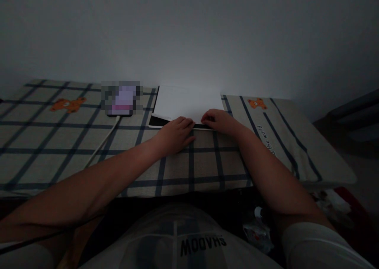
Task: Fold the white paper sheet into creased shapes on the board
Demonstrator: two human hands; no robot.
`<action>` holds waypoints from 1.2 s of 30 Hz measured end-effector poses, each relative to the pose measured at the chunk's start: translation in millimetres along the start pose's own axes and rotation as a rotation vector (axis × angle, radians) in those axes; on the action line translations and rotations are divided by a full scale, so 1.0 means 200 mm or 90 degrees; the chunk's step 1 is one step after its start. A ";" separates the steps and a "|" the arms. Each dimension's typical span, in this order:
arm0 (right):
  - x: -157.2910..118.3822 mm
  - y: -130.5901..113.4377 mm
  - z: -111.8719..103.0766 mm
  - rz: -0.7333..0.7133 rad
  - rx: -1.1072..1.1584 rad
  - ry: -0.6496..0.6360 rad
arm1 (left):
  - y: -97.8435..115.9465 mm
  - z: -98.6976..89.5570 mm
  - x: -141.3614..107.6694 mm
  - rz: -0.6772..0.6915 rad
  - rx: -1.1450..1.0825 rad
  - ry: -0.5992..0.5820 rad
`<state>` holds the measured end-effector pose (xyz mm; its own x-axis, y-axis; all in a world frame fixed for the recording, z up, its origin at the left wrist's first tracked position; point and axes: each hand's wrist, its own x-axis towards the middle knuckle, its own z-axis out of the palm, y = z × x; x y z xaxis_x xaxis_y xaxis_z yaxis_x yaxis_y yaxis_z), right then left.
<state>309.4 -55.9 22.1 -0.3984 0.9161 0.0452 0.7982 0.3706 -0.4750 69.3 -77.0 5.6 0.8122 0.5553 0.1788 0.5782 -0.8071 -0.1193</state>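
A white sheet of paper lies on a flat dark pad with a pale edge; whether the pad is a book or a board I cannot tell. A dark strip of it shows below the sheet's near edge. My left hand rests at that edge, fingers stretched over the sheet and thumb held apart from them. At the right part of the same edge, the curled fingers of my right hand pinch the sheet. The fingertips are small and dim here.
A plaid cloth covers the table, which meets a pale wall. Left of the paper lies a phone, blurred out, with a white cable running toward me. Below the table's front edge, a clear plastic bottle shows at right.
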 end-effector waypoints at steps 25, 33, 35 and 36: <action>0.00 -0.02 0.01 -0.140 -0.063 0.025 | -0.01 -0.07 0.01 -0.070 -0.092 -0.051; 0.01 0.01 0.02 -0.155 -0.068 0.023 | 0.04 -0.12 0.05 -0.144 -0.145 -0.100; 0.01 0.01 0.02 -0.156 -0.068 0.017 | 0.07 -0.14 0.07 -0.168 -0.142 -0.113; 0.01 0.01 0.02 -0.155 -0.071 0.013 | 0.08 -0.15 0.08 -0.180 -0.137 -0.118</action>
<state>308.6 -53.5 17.2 -0.5758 0.8008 0.1649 0.7255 0.5934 -0.3487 88.7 -87.7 35.2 0.6355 0.7721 -0.0062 0.7670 -0.6303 0.1205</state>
